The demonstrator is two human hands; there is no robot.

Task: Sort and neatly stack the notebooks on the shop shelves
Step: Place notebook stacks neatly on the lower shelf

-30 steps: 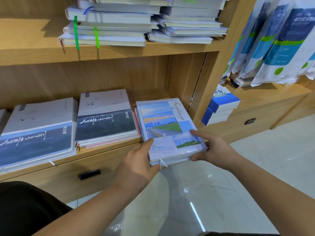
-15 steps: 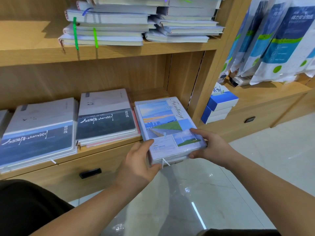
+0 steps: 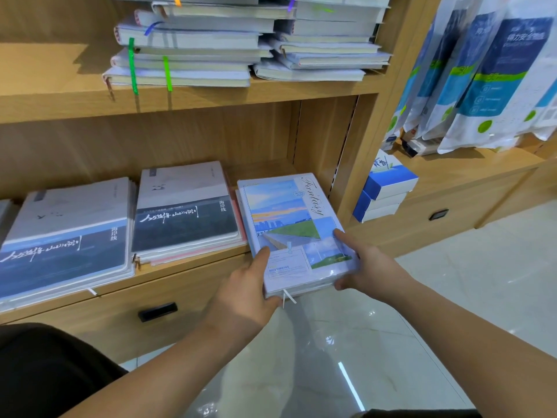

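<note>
A small stack of landscape-cover notebooks (image 3: pixel 289 218) lies at the right end of the lower shelf (image 3: pixel 193 267), its near end jutting over the shelf's front edge. My left hand (image 3: pixel 244 291) grips the stack's near left corner, thumb on the cover. My right hand (image 3: pixel 366 263) grips the near right corner, thumb on top and fingers underneath. To the left lie two stacks of grey-and-navy notebooks (image 3: pixel 184 212) (image 3: pixel 66 236). The upper shelf carries uneven piles of white notebooks (image 3: pixel 187 46) (image 3: pixel 325 49) with coloured ribbon markers.
A wooden upright (image 3: pixel 361 140) bounds the shelf on the right. Beyond it, blue-and-white boxes (image 3: pixel 385 188) sit on a lower ledge under hanging packaged goods (image 3: pixel 482 73). A drawer with a black handle (image 3: pixel 157 312) is below the shelf. Glossy tiled floor lies beneath my arms.
Both hands keep their hold on the landscape-cover stack and have nudged it slightly back toward the shelf. The view has drifted a little.
</note>
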